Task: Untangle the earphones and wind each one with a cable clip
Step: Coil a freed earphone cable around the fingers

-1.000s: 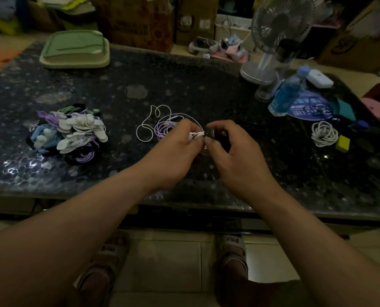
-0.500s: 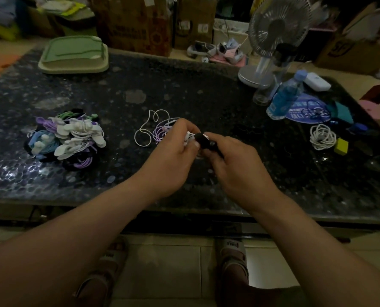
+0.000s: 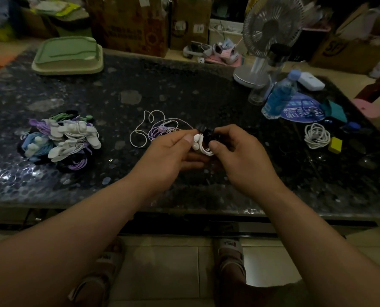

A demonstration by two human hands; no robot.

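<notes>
Dark speckled stone table [image 3: 184,85] in a dim room with boxes stacked along the far side, and your two hands are together near the middle of the near edge. Your left hand [image 3: 171,151] is pinching the white earphones [image 3: 201,146] by the buds, thumb on top. Your right hand [image 3: 240,156] has its fingers curled over the black clip [image 3: 206,132], with the thumb pressed against the white loops, so the bundle sits right between both hands, just above the table. Just beyond your left hand, loose white and purple cables [image 3: 158,127] lie tangled on the stone. Far off to the left there's a pile of wound earphones [image 3: 60,138] in white, purple, blue and green. Over on the right you've got a white coil [image 3: 316,135] beside a yellow block [image 3: 335,145], with a blue bottle [image 3: 277,98] and a desk fan [image 3: 271,29] farther back. A green tray [image 3: 67,56] sits at the far left.
</notes>
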